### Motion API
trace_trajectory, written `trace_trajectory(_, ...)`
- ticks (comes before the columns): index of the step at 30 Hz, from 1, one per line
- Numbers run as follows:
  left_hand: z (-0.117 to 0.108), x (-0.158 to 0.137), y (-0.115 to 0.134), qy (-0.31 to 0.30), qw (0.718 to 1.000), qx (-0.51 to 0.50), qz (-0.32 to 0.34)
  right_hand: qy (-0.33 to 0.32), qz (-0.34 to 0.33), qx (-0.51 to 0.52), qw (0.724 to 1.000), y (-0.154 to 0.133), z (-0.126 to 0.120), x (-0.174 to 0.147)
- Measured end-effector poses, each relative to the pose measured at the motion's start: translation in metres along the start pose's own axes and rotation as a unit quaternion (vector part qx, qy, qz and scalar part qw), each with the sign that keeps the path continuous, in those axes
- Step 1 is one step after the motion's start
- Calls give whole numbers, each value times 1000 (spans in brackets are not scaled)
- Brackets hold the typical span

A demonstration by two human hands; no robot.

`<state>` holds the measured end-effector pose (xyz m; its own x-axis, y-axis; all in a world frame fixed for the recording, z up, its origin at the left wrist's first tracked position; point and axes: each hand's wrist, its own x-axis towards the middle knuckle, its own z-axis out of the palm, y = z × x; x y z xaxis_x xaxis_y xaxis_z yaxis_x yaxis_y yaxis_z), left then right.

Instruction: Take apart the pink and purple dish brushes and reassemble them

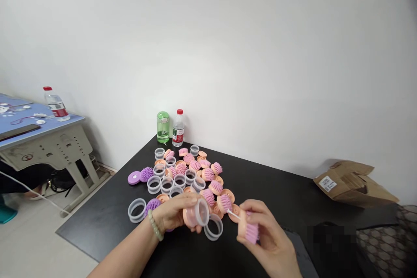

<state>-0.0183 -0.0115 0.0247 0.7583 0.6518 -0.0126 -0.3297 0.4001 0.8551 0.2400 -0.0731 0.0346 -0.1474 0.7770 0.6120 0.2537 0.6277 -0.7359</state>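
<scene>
Over the black surface (270,186), the left hand (174,212) curls around a clear-rimmed orange cup (196,214) opening rightward; the right hand (267,235) pinches a pink-bristled head (250,229), near but apart, its white stem (233,214) pointing left toward the cup.

Pink-and-peach brush (249,230), purple brush (147,175), black table (100,213), white wall (260,52)

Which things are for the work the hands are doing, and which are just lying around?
Seem part of the work:
peach base with clear ring, in the left hand
pink-bristled brush head, in the right hand
loose clear rings, peach discs, pink brush heads
probably purple brush heads

Probably just lying about:
green bottle
two red-capped water bottles
brown packaging
</scene>
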Motion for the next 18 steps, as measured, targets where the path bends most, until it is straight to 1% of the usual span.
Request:
trace_trajectory(1, 1, 0, 2, 11, 999, -12, 32, -20, 57, -12, 998, 3, -8, -1)
trace_trajectory(3, 4, -1, 3, 22, 996, -32, 76, -92, 167, -62, 980, 8, -18, -3)
trace_trajectory(4, 6, -1, 4, 21, 995, -36, 89, -128, 203, -95, 966, 10, -20, -3)
trace_trajectory(5, 7, -1, 3, 17, 994, -37, 99, -154, 225, -127, 954, 11, -19, -3)
trace_trajectory(7, 9, 0, 2, 15, 993, -33, 115, -172, 228, -174, 942, 12, -13, -3)
trace_trajectory(10, 10, 0, 1, 34, 993, -12, 114, -151, 195, -197, 949, 14, 1, -4)
trace_trajectory(13, 11, 1, 1, 47, 993, 21, 102, -106, 179, -232, 950, 13, 6, -3)
trace_trajectory(16, 14, 1, 2, 46, 991, 62, 108, -47, 169, -268, 947, 11, 5, -1)
trace_trajectory(18, 15, 2, 2, 57, 985, 100, 125, -11, 134, -256, 957, 8, 7, 0)
